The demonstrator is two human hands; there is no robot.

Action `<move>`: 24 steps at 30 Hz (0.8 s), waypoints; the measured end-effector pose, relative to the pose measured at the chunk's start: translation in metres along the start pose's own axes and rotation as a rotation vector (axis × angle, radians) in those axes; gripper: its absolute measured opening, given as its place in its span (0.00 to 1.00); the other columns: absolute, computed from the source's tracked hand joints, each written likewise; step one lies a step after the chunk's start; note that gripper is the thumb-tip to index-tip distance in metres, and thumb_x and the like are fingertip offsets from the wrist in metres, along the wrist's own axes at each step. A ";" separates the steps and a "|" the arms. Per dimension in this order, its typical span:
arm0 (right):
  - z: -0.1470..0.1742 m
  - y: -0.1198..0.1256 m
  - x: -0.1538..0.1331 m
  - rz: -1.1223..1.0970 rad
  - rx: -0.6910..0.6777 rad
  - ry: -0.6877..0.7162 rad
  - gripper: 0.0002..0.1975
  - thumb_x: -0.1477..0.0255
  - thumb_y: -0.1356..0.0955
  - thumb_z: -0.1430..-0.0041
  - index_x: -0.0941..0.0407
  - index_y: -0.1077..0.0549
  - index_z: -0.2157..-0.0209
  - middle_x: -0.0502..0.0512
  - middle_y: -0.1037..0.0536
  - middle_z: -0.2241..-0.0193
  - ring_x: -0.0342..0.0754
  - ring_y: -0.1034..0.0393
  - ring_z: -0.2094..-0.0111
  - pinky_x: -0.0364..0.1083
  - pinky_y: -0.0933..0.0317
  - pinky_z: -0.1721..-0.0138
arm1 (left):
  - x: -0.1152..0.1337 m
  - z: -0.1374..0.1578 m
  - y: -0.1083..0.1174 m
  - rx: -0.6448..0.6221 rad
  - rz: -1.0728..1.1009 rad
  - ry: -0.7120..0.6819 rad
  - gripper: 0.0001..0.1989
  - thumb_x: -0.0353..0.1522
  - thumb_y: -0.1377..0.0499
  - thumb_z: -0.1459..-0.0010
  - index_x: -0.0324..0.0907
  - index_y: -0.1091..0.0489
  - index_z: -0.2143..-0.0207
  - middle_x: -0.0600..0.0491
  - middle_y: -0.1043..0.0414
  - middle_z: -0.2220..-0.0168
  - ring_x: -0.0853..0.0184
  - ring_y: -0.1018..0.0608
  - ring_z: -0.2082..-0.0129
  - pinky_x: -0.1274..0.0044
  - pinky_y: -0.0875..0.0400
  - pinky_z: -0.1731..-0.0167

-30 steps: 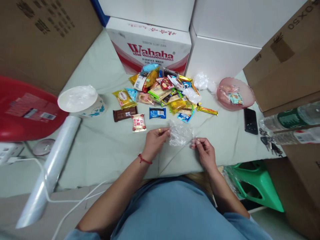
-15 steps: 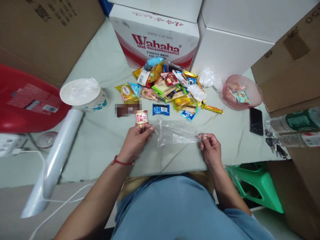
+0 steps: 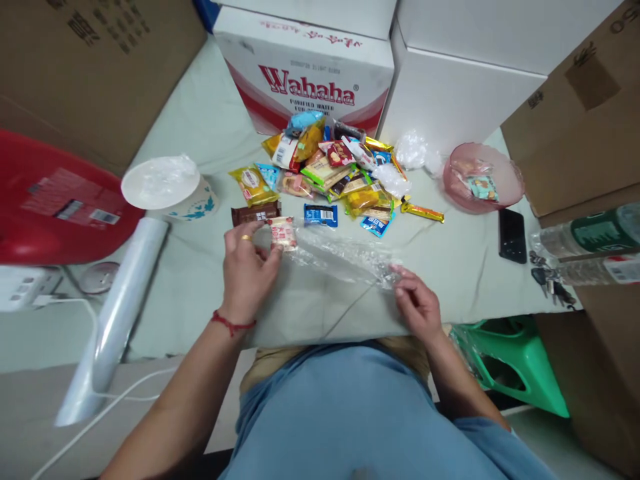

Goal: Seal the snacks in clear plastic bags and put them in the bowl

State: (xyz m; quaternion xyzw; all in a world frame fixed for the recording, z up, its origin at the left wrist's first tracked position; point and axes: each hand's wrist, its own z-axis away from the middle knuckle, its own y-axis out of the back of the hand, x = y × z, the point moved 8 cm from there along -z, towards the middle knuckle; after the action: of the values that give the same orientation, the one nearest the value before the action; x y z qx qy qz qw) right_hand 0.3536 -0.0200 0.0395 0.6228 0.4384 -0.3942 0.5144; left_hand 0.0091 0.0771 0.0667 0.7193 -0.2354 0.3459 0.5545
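My left hand (image 3: 250, 263), with a gold ring and a red cord bracelet, has its thumb and fingers closed on the left edge of a small white-and-red snack packet (image 3: 283, 235). A clear plastic bag (image 3: 345, 257) stretches from beside that packet across to my right hand (image 3: 417, 300), whose fingertips grip its right end. Just behind my left hand lies a brown snack packet (image 3: 255, 213), and right of it a blue packet (image 3: 321, 215). Further back is a pile of assorted wrapped snacks (image 3: 330, 167).
A paper tub (image 3: 190, 200) holding clear plastic stands left of the pile. A pink bowl (image 3: 515, 180) with packets, a phone (image 3: 512, 237), keys (image 3: 553, 287) and bottles (image 3: 595, 237) are on the right. A Wahaha carton (image 3: 310, 67) stands behind. A plastic roll (image 3: 117, 320) lies left.
My left hand has let go of the plastic bag's left end and moved left to the white-and-red packet. The bag has sagged and slants down towards my right hand.
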 end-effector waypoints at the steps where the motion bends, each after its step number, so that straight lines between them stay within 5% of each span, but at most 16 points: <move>1: 0.004 -0.012 -0.015 0.089 -0.100 0.099 0.06 0.65 0.31 0.30 0.51 0.22 0.61 0.60 0.18 0.43 0.52 0.19 0.49 0.48 0.26 0.56 | 0.012 0.008 0.004 0.043 -0.017 -0.045 0.11 0.36 0.37 0.43 0.44 0.29 0.58 0.50 0.28 0.54 0.73 0.30 0.74 0.73 0.28 0.64; 3: 0.013 -0.039 -0.038 0.232 -0.256 0.242 0.07 0.70 0.32 0.31 0.51 0.20 0.60 0.58 0.19 0.41 0.53 0.20 0.47 0.48 0.26 0.52 | 0.035 0.032 0.002 0.025 0.036 -0.092 0.08 0.39 0.40 0.37 0.44 0.31 0.62 0.53 0.29 0.60 0.72 0.30 0.74 0.74 0.30 0.66; 5: 0.020 -0.066 -0.046 0.343 -0.372 0.279 0.11 0.73 0.34 0.30 0.48 0.19 0.59 0.52 0.21 0.39 0.49 0.17 0.56 0.46 0.26 0.58 | 0.054 0.060 -0.017 -0.143 0.145 -0.091 0.12 0.43 0.42 0.33 0.45 0.32 0.63 0.56 0.32 0.67 0.70 0.30 0.74 0.75 0.32 0.70; 7: 0.027 -0.089 -0.046 0.405 -0.464 0.293 0.15 0.75 0.36 0.30 0.45 0.18 0.57 0.48 0.20 0.41 0.48 0.18 0.60 0.46 0.28 0.60 | 0.066 0.084 -0.033 -0.206 0.183 -0.102 0.16 0.47 0.39 0.36 0.44 0.32 0.59 0.53 0.31 0.63 0.69 0.29 0.72 0.74 0.31 0.69; 10: 0.038 -0.111 -0.043 0.416 -0.584 0.322 0.19 0.79 0.36 0.33 0.46 0.18 0.53 0.50 0.17 0.45 0.50 0.18 0.59 0.47 0.29 0.60 | 0.060 0.099 -0.053 -0.226 0.117 -0.072 0.22 0.47 0.33 0.45 0.44 0.31 0.55 0.49 0.29 0.56 0.66 0.27 0.68 0.71 0.29 0.65; 13: 0.044 -0.106 -0.046 0.406 -0.659 0.292 0.15 0.75 0.34 0.31 0.47 0.20 0.49 0.51 0.19 0.41 0.48 0.19 0.63 0.46 0.30 0.62 | 0.038 0.098 -0.069 -0.315 0.131 0.012 0.09 0.41 0.39 0.38 0.45 0.29 0.63 0.53 0.28 0.65 0.66 0.27 0.69 0.72 0.31 0.65; 15: 0.035 -0.084 -0.054 0.323 -0.607 0.249 0.13 0.68 0.34 0.27 0.47 0.21 0.47 0.51 0.18 0.42 0.49 0.19 0.58 0.46 0.29 0.58 | 0.027 0.096 -0.070 -0.325 0.179 0.026 0.09 0.39 0.43 0.35 0.45 0.29 0.67 0.54 0.28 0.69 0.66 0.27 0.70 0.73 0.32 0.65; 19: -0.016 -0.029 -0.056 0.335 -0.201 0.111 0.13 0.66 0.36 0.25 0.50 0.22 0.49 0.56 0.16 0.54 0.53 0.22 0.53 0.52 0.32 0.48 | 0.026 0.100 -0.065 -0.305 0.241 -0.031 0.10 0.39 0.43 0.34 0.44 0.29 0.67 0.54 0.28 0.67 0.66 0.27 0.68 0.74 0.32 0.65; 21: -0.040 -0.034 -0.044 0.476 -0.169 0.070 0.15 0.64 0.32 0.29 0.54 0.23 0.46 0.61 0.17 0.52 0.58 0.25 0.51 0.56 0.35 0.45 | 0.032 0.104 -0.065 -0.327 0.273 -0.071 0.10 0.39 0.44 0.33 0.45 0.30 0.67 0.53 0.28 0.67 0.66 0.26 0.68 0.74 0.31 0.64; 24: -0.064 -0.076 -0.014 0.646 -0.334 -0.004 0.21 0.65 0.26 0.37 0.57 0.24 0.44 0.65 0.18 0.53 0.61 0.28 0.51 0.57 0.35 0.47 | 0.042 0.111 -0.065 -0.399 0.350 -0.125 0.10 0.39 0.44 0.32 0.45 0.30 0.66 0.50 0.23 0.61 0.63 0.22 0.60 0.72 0.29 0.56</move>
State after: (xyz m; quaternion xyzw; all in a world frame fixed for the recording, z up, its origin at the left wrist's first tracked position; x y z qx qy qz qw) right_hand 0.2795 0.0480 0.0409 0.6358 0.2762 -0.1355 0.7079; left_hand 0.1094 -0.0095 0.0414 0.5641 -0.4535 0.3381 0.6015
